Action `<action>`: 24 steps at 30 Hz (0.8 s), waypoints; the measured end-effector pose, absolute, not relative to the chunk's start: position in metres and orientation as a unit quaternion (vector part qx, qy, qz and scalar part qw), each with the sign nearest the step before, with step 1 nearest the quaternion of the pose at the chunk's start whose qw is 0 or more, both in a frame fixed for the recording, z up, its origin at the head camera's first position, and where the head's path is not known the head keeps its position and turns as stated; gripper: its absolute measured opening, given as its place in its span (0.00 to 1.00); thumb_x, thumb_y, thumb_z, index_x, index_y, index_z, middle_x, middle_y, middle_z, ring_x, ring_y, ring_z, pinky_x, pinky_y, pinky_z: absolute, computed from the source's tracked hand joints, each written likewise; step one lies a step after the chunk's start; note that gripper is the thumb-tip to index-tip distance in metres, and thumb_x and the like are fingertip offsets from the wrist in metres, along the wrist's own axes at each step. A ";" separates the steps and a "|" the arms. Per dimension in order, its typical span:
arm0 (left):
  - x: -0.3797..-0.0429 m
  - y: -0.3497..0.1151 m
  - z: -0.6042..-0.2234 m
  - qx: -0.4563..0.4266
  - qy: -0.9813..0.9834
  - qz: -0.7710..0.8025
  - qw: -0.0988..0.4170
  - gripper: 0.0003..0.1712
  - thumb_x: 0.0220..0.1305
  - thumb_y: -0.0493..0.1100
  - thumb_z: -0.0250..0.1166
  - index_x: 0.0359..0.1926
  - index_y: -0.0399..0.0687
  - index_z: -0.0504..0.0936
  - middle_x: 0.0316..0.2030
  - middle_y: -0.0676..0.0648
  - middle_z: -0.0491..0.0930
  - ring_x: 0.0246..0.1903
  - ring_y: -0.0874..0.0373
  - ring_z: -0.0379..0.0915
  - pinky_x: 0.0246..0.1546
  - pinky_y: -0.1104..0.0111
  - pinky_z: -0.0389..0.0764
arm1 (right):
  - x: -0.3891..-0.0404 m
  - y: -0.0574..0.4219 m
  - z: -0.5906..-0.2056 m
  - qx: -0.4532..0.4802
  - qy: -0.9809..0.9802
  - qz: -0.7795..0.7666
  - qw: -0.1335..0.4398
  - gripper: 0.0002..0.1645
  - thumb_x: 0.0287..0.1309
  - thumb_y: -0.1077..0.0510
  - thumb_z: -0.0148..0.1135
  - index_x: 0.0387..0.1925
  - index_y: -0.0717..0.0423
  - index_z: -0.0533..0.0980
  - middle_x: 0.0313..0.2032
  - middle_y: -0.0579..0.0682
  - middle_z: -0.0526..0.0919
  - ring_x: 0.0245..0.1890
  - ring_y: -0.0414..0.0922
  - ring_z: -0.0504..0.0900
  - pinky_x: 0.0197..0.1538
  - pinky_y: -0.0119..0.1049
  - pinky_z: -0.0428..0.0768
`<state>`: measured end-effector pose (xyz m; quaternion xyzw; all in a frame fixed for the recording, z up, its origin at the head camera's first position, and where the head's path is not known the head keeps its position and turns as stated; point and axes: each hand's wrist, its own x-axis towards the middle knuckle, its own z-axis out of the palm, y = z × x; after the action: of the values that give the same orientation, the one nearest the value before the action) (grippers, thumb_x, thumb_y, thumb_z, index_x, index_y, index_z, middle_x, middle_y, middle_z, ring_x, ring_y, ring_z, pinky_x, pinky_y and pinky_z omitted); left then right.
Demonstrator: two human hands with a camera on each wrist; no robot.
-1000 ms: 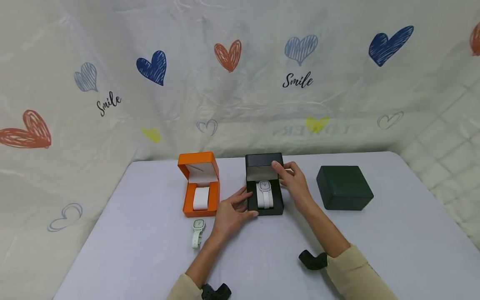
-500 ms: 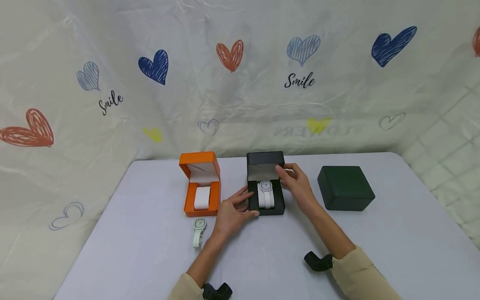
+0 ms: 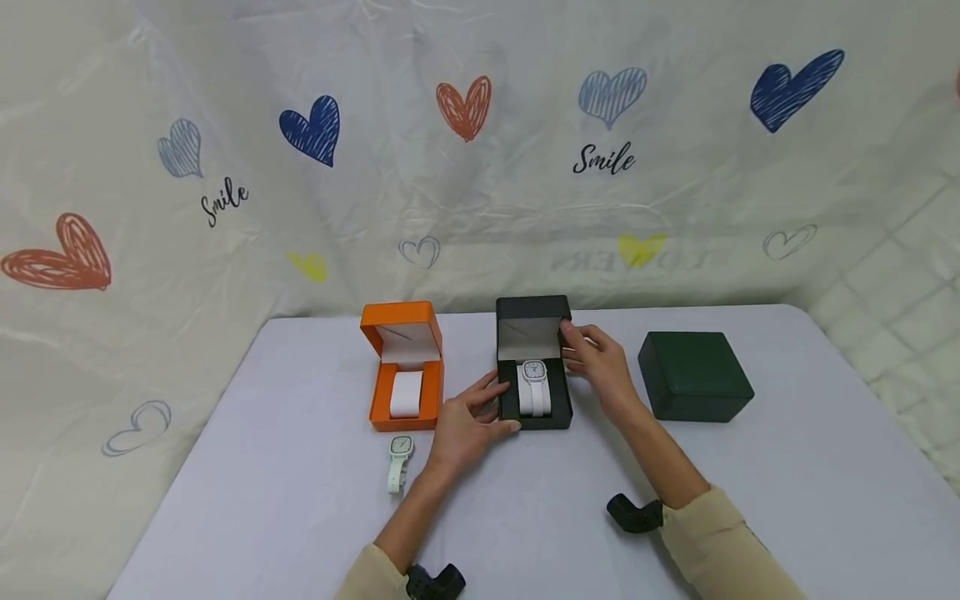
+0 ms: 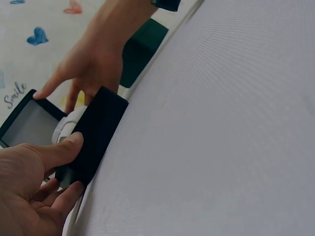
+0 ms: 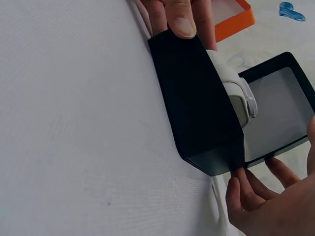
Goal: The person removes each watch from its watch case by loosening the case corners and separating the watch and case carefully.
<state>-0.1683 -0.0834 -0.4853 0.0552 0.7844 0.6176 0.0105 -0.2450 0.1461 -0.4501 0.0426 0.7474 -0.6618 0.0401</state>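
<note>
Fingers point(image 3: 491, 389) holding on — lid point(image 3: 533, 308) now tipped wider!
Left hand point(image 3: 461, 433) grips the black box point(image 3: 562, 404), right hand point(image 3: 597, 364) holds its lid — watch point(image 3: 535, 372) on the cushion point(image 3: 522, 397) inside, likely better exposed.

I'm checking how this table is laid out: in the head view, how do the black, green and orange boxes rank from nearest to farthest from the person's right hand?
From the right hand:
1. Black box, touching its fingers, on its left.
2. Green box, to its right.
3. Orange box, farther left, past the black box.
</note>
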 end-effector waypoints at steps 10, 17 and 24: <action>-0.169 -0.081 -0.483 0.053 0.789 0.613 0.010 0.35 0.54 0.37 0.81 0.64 0.48 0.83 0.75 0.50 0.72 0.65 0.44 0.80 0.58 0.60 0.84 | -0.240 0.153 -0.455 -0.006 0.770 -0.635 0.057 0.40 0.67 0.36 0.66 0.71 0.54 0.70 0.69 0.58 0.76 0.63 0.52 0.81 0.60 0.35 0.85; -0.169 -0.081 -0.482 0.047 0.789 0.613 0.010 0.35 0.54 0.37 0.81 0.65 0.47 0.83 0.75 0.49 0.71 0.66 0.44 0.79 0.58 0.61 0.83 | -0.231 0.157 -0.455 -0.062 0.795 -0.602 0.046 0.41 0.68 0.47 0.69 0.75 0.53 0.66 0.73 0.59 0.73 0.70 0.57 0.76 0.61 0.36 0.83; -0.169 -0.079 -0.484 0.046 0.791 0.610 0.006 0.35 0.54 0.37 0.81 0.65 0.49 0.83 0.75 0.50 0.71 0.65 0.43 0.79 0.59 0.58 0.83 | -0.222 0.154 -0.450 -0.062 0.832 -0.551 -0.021 0.33 0.65 0.51 0.72 0.66 0.57 0.72 0.63 0.59 0.80 0.62 0.55 0.81 0.59 0.31 0.82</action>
<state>-0.1692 -0.0787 -0.4841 0.0460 0.7908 0.6102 0.0059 -0.2222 0.1539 -0.4502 -0.0621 0.8321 -0.5508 -0.0206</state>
